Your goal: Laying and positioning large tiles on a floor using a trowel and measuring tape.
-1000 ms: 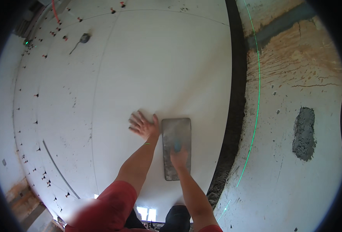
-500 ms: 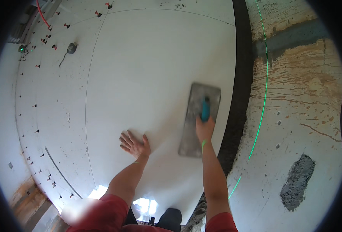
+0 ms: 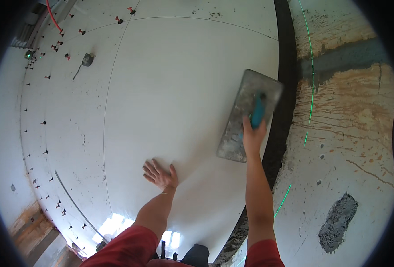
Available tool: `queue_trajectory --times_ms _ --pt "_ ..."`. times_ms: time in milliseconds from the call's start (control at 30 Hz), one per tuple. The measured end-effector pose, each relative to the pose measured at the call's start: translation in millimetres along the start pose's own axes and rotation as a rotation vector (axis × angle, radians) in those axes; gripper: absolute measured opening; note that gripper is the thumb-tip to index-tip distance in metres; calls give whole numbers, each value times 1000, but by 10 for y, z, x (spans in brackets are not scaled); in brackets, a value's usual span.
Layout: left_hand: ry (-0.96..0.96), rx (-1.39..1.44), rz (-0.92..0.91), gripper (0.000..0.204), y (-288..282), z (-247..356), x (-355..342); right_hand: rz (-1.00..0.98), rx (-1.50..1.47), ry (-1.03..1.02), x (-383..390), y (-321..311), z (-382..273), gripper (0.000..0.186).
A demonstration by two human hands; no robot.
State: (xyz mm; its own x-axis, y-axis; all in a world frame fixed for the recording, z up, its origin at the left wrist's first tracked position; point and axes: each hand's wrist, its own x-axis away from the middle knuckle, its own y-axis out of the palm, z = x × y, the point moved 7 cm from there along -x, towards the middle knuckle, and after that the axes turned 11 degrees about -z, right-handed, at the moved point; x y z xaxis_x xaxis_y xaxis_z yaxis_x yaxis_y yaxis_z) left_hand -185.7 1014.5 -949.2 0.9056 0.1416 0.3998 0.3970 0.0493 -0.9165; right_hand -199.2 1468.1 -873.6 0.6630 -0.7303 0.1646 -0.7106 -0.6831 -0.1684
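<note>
My right hand is closed round the teal handle of a grey rectangular hand float. The float lies tilted over a large white tile, its upper right corner reaching past the tile's right edge. To the left, my left hand rests flat on the same tile with its fingers spread, holding nothing. Along the tile's right edge runs a dark strip of what looks like mortar.
A green laser line crosses the stained wall at right. Several red and black tile-levelling clips stand along the joints at left. Near them lies a small dark grey object with a thin tail. A long thin strip lies lower left.
My right hand has moved the float up and to the right, turning it slightly clockwise, so it overlaps the tile's edge. My left hand stays spread flat on the tile; the whole view has shifted a little.
</note>
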Motion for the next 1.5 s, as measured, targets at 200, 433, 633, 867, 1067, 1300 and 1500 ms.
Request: queue_trajectory --times_ms 200,433,633,867,1067,1300,1500 --pt "27 69 -19 100 -22 301 75 96 334 4 -462 -282 344 26" --pt "-54 72 -73 99 -179 -8 -56 -103 66 285 -725 246 563 47" --pt "52 136 -1 95 -84 -79 87 -147 99 274 1388 -62 934 32" --pt "130 325 33 93 -350 -208 156 -141 258 310 4815 57 1146 27" --pt "765 -52 67 96 -143 -1598 811 -145 332 225 6475 280 1290 21" --pt "611 -90 -259 98 811 -5464 2752 -47 343 191 6610 -255 1306 22" --pt "22 193 40 111 1099 -7550 3249 -469 452 236 7722 485 1646 23"
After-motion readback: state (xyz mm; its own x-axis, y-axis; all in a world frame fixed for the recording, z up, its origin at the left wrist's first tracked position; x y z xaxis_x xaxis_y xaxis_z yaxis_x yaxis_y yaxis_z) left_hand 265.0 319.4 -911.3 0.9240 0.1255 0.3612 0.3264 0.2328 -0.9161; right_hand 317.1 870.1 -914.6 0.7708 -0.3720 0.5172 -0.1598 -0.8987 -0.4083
